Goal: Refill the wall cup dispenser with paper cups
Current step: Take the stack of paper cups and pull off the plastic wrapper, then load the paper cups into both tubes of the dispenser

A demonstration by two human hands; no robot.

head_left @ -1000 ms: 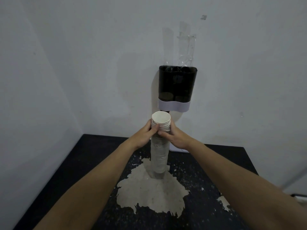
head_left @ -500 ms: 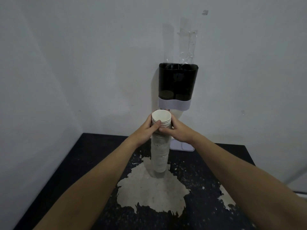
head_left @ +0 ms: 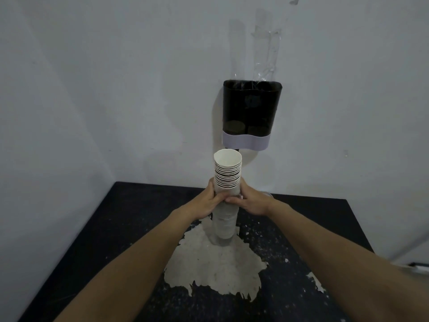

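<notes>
A tall stack of white paper cups (head_left: 227,173) stands upright on the black table (head_left: 111,228), its lower part wrapped in a cloudy plastic sleeve (head_left: 224,225). Several bare cup rims show above the sleeve. My left hand (head_left: 210,201) grips the stack from the left and my right hand (head_left: 251,202) from the right, both at the sleeve's top edge. On the wall above hangs the dark two-column cup dispenser (head_left: 251,108) with a pale band (head_left: 245,142) at its bottom. Its columns look nearly empty.
A large patch of worn, pale surface (head_left: 216,263) spreads around the stack's base. Clear tape strips (head_left: 267,52) run up the wall above the dispenser. White walls close in at the left and back. A pale object (head_left: 420,267) shows at the right edge.
Both hands have slid down the stack, pulling the sleeve lower, and many more bare cup rims now stand exposed above them.
</notes>
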